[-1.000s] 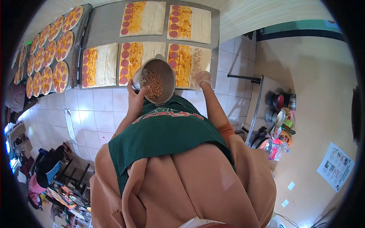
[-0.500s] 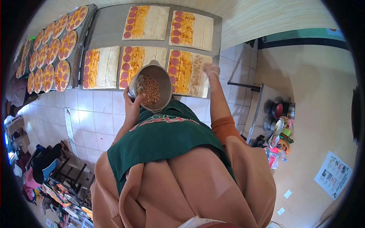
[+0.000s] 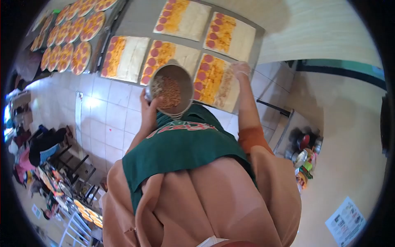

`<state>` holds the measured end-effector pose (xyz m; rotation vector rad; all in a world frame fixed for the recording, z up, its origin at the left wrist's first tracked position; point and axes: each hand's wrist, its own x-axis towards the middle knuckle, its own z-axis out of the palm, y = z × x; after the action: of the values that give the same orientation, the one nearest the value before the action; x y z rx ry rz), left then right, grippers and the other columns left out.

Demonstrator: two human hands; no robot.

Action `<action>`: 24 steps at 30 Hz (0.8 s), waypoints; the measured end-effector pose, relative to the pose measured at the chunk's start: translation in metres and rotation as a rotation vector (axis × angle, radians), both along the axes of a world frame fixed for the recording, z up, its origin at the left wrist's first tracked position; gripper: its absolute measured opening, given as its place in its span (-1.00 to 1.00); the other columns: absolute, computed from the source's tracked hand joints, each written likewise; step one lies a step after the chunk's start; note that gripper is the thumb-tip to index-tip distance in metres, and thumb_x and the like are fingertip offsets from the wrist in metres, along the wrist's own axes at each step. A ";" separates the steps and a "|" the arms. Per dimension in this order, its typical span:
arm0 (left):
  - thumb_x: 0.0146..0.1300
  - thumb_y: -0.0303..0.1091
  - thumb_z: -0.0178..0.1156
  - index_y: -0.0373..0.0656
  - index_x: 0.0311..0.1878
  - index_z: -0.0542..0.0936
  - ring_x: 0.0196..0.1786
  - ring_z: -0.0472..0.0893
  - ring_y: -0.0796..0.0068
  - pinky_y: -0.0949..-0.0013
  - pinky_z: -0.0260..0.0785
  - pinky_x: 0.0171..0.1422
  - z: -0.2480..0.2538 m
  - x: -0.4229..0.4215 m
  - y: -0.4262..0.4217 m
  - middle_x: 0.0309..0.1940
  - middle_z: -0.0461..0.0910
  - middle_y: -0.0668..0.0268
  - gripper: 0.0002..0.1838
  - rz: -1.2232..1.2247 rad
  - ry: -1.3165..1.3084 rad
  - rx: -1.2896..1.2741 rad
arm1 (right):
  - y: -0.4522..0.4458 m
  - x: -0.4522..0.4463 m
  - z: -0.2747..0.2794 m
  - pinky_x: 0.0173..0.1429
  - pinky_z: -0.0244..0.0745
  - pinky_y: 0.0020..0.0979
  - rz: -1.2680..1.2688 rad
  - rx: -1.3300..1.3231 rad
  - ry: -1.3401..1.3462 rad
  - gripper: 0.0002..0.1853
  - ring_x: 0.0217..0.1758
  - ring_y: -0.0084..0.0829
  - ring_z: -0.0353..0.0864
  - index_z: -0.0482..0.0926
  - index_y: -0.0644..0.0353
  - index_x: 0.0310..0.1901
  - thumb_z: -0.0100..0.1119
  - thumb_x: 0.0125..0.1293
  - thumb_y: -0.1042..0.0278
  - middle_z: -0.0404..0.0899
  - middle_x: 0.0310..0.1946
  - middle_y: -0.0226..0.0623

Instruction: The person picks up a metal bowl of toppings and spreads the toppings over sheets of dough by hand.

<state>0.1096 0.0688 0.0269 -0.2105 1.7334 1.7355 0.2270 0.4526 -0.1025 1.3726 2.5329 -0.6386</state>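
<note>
My left hand (image 3: 150,108) grips a round metal pot (image 3: 186,88) at its left side, thumb over the rim. Brown crumbles (image 3: 169,92) and some paler bits lie inside the tilted pot. At the far right corner of the nearest right dough sheet (image 3: 231,96) is my right hand (image 3: 241,69), in a clear plastic glove. Its fingers look drawn together; whatever they hold is hidden. This sheet carries a row of pepperoni slices (image 3: 201,77), an orange sauce band (image 3: 214,78) and a strip of crumbles (image 3: 225,84).
Other topped dough sheets (image 3: 127,61) lie on the grey metal tray (image 3: 133,18). Left of it, several round pizzas (image 3: 81,57) sit on another tray. A side table (image 3: 284,133) with pots (image 3: 303,142) stands at right. Chairs (image 3: 76,232) and people are at lower left.
The view has turned and shifted, so the tray appears farther right and tilted. My right hand has moved slightly toward the sheet's far corner. My left hand still holds the pot.
</note>
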 end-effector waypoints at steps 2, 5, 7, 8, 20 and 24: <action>0.08 -0.31 0.28 -0.31 0.42 -0.04 0.15 0.41 0.25 0.30 0.26 0.26 -0.002 0.001 0.007 0.14 0.33 -0.01 -0.07 -0.013 0.038 0.012 | -0.023 -0.012 0.045 -0.16 0.56 -0.41 -0.306 -0.529 0.366 -0.82 -0.27 -0.43 0.68 0.71 0.19 -0.28 0.23 0.16 0.32 0.71 -0.33 -0.22; 0.08 -0.29 0.29 -0.34 0.42 -0.04 0.14 0.41 0.26 0.31 0.28 0.25 0.003 0.007 0.026 0.14 0.34 -0.02 -0.07 -0.073 0.092 0.008 | -0.087 -0.027 0.113 -0.19 0.55 -0.47 0.103 -0.855 0.563 -0.79 -0.32 -0.49 0.65 0.71 0.21 -0.25 0.34 0.03 0.42 0.69 -0.38 -0.23; 0.07 -0.28 0.30 -0.35 0.41 -0.04 0.14 0.42 0.25 0.31 0.29 0.24 0.001 0.011 0.037 0.13 0.34 -0.03 -0.06 -0.110 0.116 0.000 | -0.134 -0.038 0.128 -0.10 0.57 -0.40 0.402 -0.552 0.420 -0.70 -0.28 -0.31 0.68 0.67 0.21 -0.15 0.32 0.04 0.36 0.68 -0.36 -0.13; 0.05 -0.26 0.31 -0.37 0.40 -0.03 0.14 0.42 0.25 0.31 0.29 0.24 -0.003 0.012 0.042 0.13 0.34 -0.04 -0.05 -0.141 0.145 -0.002 | -0.153 -0.042 0.123 -0.05 0.57 -0.38 0.510 -0.285 0.370 -0.64 -0.25 -0.24 0.68 0.65 0.22 -0.09 0.32 0.03 0.32 0.67 -0.33 -0.08; 0.08 -0.25 0.30 -0.42 0.38 -0.03 0.15 0.40 0.25 0.33 0.27 0.25 -0.030 -0.021 0.106 0.15 0.31 -0.02 -0.06 -0.349 0.126 0.107 | -0.144 -0.057 0.085 -0.07 0.53 -0.34 -0.283 -0.777 0.510 -0.76 -0.19 -0.30 0.66 0.65 0.19 -0.17 0.25 0.19 0.25 0.66 -0.21 -0.22; 0.07 -0.26 0.31 -0.44 0.38 -0.06 0.15 0.39 0.27 0.34 0.27 0.25 -0.045 -0.023 0.135 0.14 0.31 -0.02 -0.04 -0.344 -0.026 0.136 | -0.117 -0.042 0.070 -0.26 0.47 -0.51 -0.626 -1.236 0.815 -0.78 -0.37 -0.54 0.54 0.59 0.19 -0.17 0.32 0.18 0.32 0.58 -0.36 -0.43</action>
<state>0.0868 0.2035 -0.0177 0.1189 1.5220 1.5793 0.1846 0.3358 -0.0329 1.3940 1.2290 -2.6556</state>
